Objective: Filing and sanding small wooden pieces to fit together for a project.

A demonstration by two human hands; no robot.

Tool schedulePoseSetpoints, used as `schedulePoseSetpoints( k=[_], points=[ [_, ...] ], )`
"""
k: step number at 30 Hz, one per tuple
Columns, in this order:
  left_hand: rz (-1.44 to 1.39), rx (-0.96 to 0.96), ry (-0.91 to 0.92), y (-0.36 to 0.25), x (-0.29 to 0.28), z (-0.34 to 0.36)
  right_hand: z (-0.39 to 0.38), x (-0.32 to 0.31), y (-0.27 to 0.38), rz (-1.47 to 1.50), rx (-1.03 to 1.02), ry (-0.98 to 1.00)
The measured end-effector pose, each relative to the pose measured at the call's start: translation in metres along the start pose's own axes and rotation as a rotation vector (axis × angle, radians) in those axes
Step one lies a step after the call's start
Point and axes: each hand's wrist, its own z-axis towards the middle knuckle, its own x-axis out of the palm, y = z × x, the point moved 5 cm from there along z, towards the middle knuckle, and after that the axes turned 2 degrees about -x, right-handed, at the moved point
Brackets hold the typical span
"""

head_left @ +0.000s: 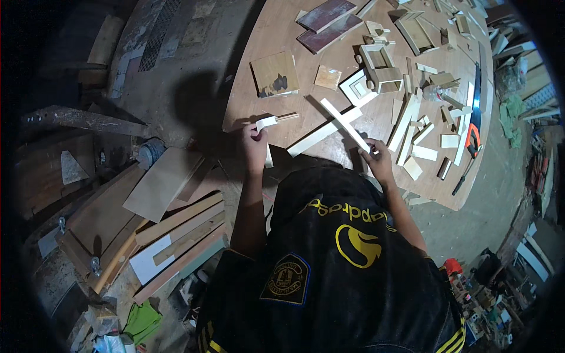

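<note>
My left hand (255, 144) is at the table's near left edge, its fingers pinching a pale wooden piece (266, 122). A thin brown stick (288, 116) lies against that piece, and I cannot tell if they are joined. Below the fingers, a pale strip (269, 157) points toward me. My right hand (378, 157) closes on the near end of a light wooden strip (338, 116). That strip slants away to the left and crosses over another wooden strip (309, 137) that lies on the table.
The brown tabletop (321, 60) carries small wooden frames (378, 59), a square board (274, 73), dark red boards (331, 28) and several offcuts. A handsaw with an orange handle (473, 140) lies along the right edge. Planks (182, 226) lean at my lower left.
</note>
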Motion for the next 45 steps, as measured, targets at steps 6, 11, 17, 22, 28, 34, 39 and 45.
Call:
schedulePoseSetpoints(
  k=[6, 11, 17, 22, 28, 34, 39, 45],
  points=[
    [0.031, 0.016, -0.042, 0.003, 0.004, -0.003, 0.005, -0.005, 0.003, 0.055, -0.023, -0.058],
    [0.070, 0.104, -0.082, 0.001, 0.006, -0.003, 0.000, -0.008, 0.002, 0.078, 0.011, -0.053],
    [0.028, 0.117, -0.090, 0.000, 0.006, -0.003, -0.006, -0.009, 0.000, 0.075, 0.004, -0.059],
    [-0.002, 0.108, -0.092, -0.005, 0.002, -0.003, -0.005, -0.010, 0.020, -0.069, -0.120, -0.010],
    [0.056, 0.171, -0.111, -0.011, -0.004, -0.007, 0.002, -0.003, 0.047, -0.110, -0.142, 0.055],
    [-0.086, 0.096, -0.165, -0.001, -0.022, -0.015, 0.004, 0.002, 0.047, -0.055, -0.144, 0.032],
    [-0.142, 0.045, -0.094, 0.005, -0.024, -0.011, 0.003, 0.002, 0.032, -0.013, -0.017, 0.041],
    [-0.185, -0.046, -0.202, 0.005, -0.015, 0.009, 0.004, -0.001, 0.029, -0.029, -0.093, 0.025]
  ],
)
